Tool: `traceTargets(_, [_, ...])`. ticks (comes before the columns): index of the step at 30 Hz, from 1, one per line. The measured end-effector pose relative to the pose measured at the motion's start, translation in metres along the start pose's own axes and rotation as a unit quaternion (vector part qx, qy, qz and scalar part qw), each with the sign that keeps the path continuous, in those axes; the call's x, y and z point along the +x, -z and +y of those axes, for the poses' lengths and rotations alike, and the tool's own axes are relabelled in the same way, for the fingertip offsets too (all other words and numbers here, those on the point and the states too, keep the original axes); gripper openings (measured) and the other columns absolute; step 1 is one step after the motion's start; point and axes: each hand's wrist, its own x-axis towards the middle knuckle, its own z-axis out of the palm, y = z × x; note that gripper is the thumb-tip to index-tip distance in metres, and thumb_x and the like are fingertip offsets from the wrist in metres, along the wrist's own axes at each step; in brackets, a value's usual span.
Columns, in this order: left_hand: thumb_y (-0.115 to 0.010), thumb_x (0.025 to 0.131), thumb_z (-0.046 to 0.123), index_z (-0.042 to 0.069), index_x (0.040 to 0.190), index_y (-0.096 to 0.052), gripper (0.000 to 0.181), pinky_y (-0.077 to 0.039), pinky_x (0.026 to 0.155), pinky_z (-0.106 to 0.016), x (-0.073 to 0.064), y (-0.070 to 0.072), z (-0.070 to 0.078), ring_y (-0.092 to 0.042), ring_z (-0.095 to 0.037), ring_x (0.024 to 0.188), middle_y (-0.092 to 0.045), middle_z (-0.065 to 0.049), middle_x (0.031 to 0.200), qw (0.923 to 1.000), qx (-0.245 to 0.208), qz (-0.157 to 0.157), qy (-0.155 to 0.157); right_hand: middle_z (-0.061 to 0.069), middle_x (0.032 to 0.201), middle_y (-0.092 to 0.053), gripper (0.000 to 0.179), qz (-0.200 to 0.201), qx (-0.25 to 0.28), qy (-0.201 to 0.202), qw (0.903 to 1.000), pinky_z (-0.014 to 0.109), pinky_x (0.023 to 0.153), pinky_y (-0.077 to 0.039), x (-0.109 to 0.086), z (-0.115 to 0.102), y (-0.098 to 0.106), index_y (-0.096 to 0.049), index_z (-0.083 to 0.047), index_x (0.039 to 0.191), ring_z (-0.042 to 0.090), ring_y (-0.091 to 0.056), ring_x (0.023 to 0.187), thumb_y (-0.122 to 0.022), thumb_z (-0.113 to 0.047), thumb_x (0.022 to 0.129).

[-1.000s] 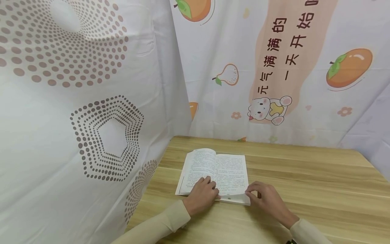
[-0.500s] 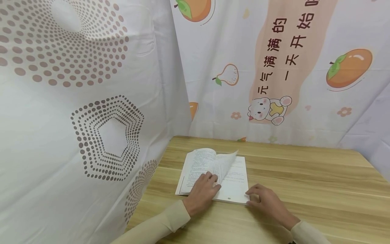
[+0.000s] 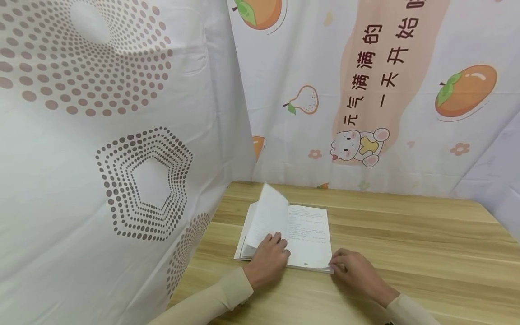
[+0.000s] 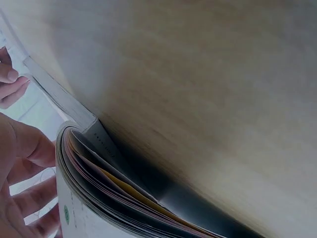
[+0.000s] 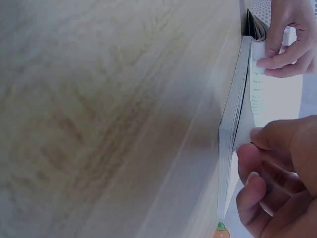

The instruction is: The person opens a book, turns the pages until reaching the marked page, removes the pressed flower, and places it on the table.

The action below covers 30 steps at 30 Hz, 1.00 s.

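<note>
An open book (image 3: 308,234) lies on the wooden table, small print on its pages. One loose page (image 3: 273,214) stands raised over the left half, its top lifted. My left hand (image 3: 268,259) rests on the lower part of the book near the spine; in the left wrist view its fingers (image 4: 37,196) lie spread on the left-hand pages, which bulge in a thick curved stack (image 4: 99,198). At the bottom right corner, my right hand (image 3: 357,273) pinches a page corner between thumb and index finger, and the right wrist view shows that page (image 5: 245,126) lifted off the block below.
The wooden table (image 3: 406,239) extends to the right of the book. A white curtain with brown dot patterns (image 3: 142,194) hangs along the left side. Behind the table hangs a fruit-printed curtain (image 3: 276,149).
A page has turned from the right half over to the left under my left hand. My right hand let go of that page and now pinches the corner of the following one.
</note>
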Motion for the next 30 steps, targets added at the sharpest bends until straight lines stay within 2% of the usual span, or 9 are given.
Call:
traceTargets(6, [-0.068, 0.092, 0.019, 0.019, 0.073, -0.072, 0.019, -0.038, 0.066, -0.029, -0.0001, -0.0005, 0.0003, -0.046, -0.017, 0.077, -0.059, 0.004, 0.076, 0.9996, -0.027, -0.006, 0.009, -0.004, 0.092, -0.071, 0.006, 0.018, 0.000, 0.005, 0.9998, 0.024, 0.064, -0.052, 0.0017, 0.0013, -0.0019, -0.078, -0.009, 0.086, 0.002, -0.060, 0.076, -0.080, -0.004, 0.086])
traceTargets(11, [-0.068, 0.095, 0.045, 0.021, 0.075, -0.072, 0.032, -0.043, 0.070, -0.031, 0.0005, -0.0017, 0.0015, -0.050, -0.017, 0.081, -0.062, 0.003, 0.081, 0.9995, -0.027, -0.015, 0.011, -0.004, 0.091, -0.071, 0.009, 0.032, 0.024, -0.008, 0.9992, 0.020, 0.058, -0.047, 0.0031, 0.0004, -0.0004, -0.079, -0.011, 0.084, -0.003, -0.053, 0.070, -0.082, -0.003, 0.084])
traceTargets(13, [-0.067, 0.093, 0.057, 0.021, 0.076, -0.073, 0.040, -0.044, 0.071, -0.032, 0.0003, -0.0020, 0.0018, -0.050, -0.017, 0.082, -0.062, 0.003, 0.082, 0.9996, -0.021, -0.017, 0.010, -0.006, 0.091, -0.071, 0.010, 0.033, 0.038, -0.015, 0.9986, 0.020, 0.057, -0.046, 0.0036, 0.0003, 0.0012, -0.079, -0.013, 0.083, -0.003, -0.051, 0.068, -0.082, -0.004, 0.084])
traceTargets(16, [-0.065, 0.090, 0.066, 0.023, 0.077, -0.073, 0.046, -0.043, 0.070, -0.031, -0.0003, -0.0018, 0.0015, -0.050, -0.017, 0.081, -0.061, 0.004, 0.081, 0.9998, -0.011, -0.013, 0.006, -0.009, 0.089, -0.071, 0.011, 0.037, 0.062, -0.030, 0.9970, 0.021, 0.054, -0.043, 0.0036, 0.0004, 0.0034, -0.079, -0.016, 0.082, -0.003, -0.047, 0.062, -0.083, -0.006, 0.084])
traceTargets(20, [-0.064, 0.092, 0.063, 0.024, 0.076, -0.074, 0.043, -0.042, 0.070, -0.031, -0.0009, -0.0015, 0.0000, -0.048, -0.017, 0.079, -0.059, 0.003, 0.080, 0.9999, -0.009, -0.011, 0.003, -0.011, 0.089, -0.072, 0.011, 0.050, 0.082, -0.034, 0.9948, 0.021, 0.051, -0.040, 0.0035, 0.0007, 0.0052, -0.079, -0.019, 0.084, -0.002, -0.044, 0.058, -0.082, -0.008, 0.086])
traceTargets(30, [-0.061, 0.097, 0.056, 0.024, 0.076, -0.076, 0.041, -0.042, 0.070, -0.031, -0.0003, -0.0025, -0.0012, -0.047, -0.017, 0.079, -0.057, 0.004, 0.078, 0.9994, -0.025, -0.022, 0.005, -0.010, 0.092, -0.072, 0.013, 0.071, 0.069, -0.052, 0.9937, 0.021, 0.053, -0.042, 0.0060, -0.0018, 0.0049, -0.079, -0.019, 0.084, -0.003, -0.045, 0.059, -0.084, -0.007, 0.084])
